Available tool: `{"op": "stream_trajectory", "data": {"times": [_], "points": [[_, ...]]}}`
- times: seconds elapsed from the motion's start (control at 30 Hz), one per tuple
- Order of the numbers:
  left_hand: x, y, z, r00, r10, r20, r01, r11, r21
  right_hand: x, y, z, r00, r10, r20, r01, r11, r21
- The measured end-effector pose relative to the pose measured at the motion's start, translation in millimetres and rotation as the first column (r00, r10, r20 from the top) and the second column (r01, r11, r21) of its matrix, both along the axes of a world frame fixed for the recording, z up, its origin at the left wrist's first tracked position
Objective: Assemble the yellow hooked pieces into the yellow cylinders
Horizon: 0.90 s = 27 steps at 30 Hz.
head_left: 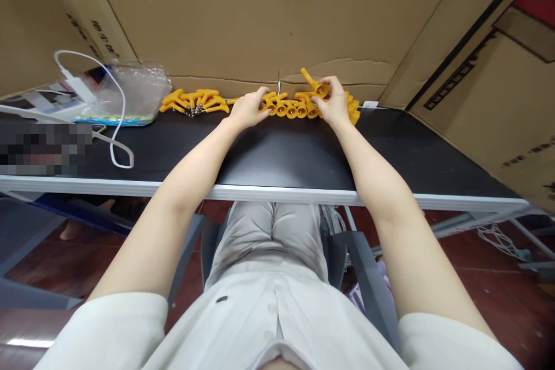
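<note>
1. Head view — right hand had a yellow piece pinched near its round end, thumb & fingers closed on it; a weak pinch could've dropped it onto the row of yellow pieces at the back of the black table.
2. Left hand was at the row's left end, thumb & fingertips apart; from where I stood I couldn't tell if it gripped a piece. Any nudge might've shoved the row askew, b/c the pieces sat v. close.
3. A yellow bunch lay just beside the right hand — a careless wrist turn could prob. have scattered some.
</note>
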State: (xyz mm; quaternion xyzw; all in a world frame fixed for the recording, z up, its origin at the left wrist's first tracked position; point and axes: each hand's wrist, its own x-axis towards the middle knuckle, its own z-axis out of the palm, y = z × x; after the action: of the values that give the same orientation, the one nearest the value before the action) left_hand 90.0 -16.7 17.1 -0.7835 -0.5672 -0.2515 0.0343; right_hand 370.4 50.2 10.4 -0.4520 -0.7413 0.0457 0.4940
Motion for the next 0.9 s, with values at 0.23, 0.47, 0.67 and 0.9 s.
{"op": "stream_trajectory", "data": {"times": [0.23, 0.47, 0.67, 0.9], "points": [[1.2, -0.9, -1.5, 0.999, 0.012, -0.038, -0.012, 1.000, 0.002, -9.5, -16.5, -6.6, 0.954, -0.092, 0.284, 0.104, 0.994, -0.026], [4.8, -4.4, 0.4, 0.998, 0.023, -0.053, -0.024, 0.999, -0.025, -30.8, -20.4, -6.1, 0.851, -0.132, 0.509, 0.170, 0.985, -0.027], [4.6, -3.3, -0.1, 0.998, 0.003, -0.068, -0.005, 1.000, -0.028, -35.0, -19.7, -16.7, 0.761, -0.031, 0.648, 0.134, 0.985, -0.109], [2.3, 3.9, -5.5, 0.997, -0.052, -0.050, 0.052, 0.999, -0.002, -37.2, -20.1, -19.8, 0.727, 0.008, 0.687, 0.148, 0.974, -0.169]]}}
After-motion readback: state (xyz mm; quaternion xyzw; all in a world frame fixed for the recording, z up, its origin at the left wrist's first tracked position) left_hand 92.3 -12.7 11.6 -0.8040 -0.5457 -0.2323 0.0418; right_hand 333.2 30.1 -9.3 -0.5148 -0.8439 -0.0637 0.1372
